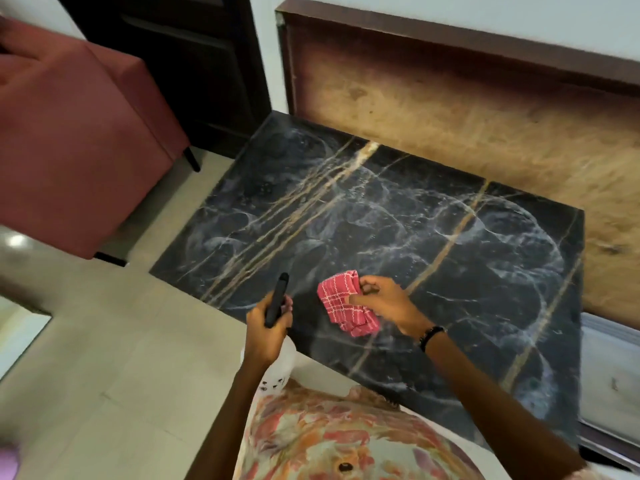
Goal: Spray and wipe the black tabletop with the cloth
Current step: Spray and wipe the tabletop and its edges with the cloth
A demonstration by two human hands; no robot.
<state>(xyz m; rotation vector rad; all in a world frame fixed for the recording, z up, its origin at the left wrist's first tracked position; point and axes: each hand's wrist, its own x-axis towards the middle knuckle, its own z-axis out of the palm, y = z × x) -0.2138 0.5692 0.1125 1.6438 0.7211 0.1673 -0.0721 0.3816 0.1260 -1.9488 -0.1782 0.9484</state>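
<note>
A: The black tabletop (398, 230), veined like marble, fills the middle of the frame, a red chair (76, 133) at upper left.

B: And the hands?

A: The left hand (270, 323) grips a spray bottle (277, 299) at the table's lower edge; the right hand (381, 303) pinches the red checked cloth (343, 306), bunched just above the surface.

B: How will it handle?

A: Probably soft, light and floppy. Best pressed flat under the palm.

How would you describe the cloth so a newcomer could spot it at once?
Find the black marble tabletop with gold veins. At its near edge, the right hand pinches a folded cloth. It is the only red, white-checked item there; the left hand holds a black-topped spray bottle.
</note>
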